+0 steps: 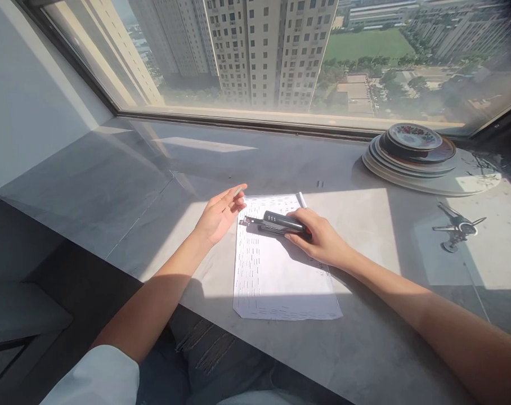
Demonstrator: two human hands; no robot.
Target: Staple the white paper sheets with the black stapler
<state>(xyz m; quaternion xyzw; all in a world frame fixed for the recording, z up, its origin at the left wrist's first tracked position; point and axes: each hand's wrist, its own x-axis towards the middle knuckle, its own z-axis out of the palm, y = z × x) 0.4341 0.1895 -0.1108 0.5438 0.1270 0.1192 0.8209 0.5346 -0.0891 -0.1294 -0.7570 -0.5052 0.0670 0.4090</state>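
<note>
My right hand (321, 236) is wrapped round the back end of a black stapler (276, 221), which lies over the upper part of a white sheet of paper (289, 281). The stapler's front end points left, and a narrow metal part sticks out there. Rows of short dark marks that look like staples run along the paper's left, top and bottom edges. My left hand (219, 216) hovers just left of the stapler's tip, palm turned inward. Between its thumb and fingers is a small grey strip (238, 192), apparently staples.
Two small dark staple strips (320, 184) lie beyond the paper on the grey stone sill (205, 174). A stack of plates (411, 154) stands at the back right by the window. Nearer is a metal object with several arms (458, 226).
</note>
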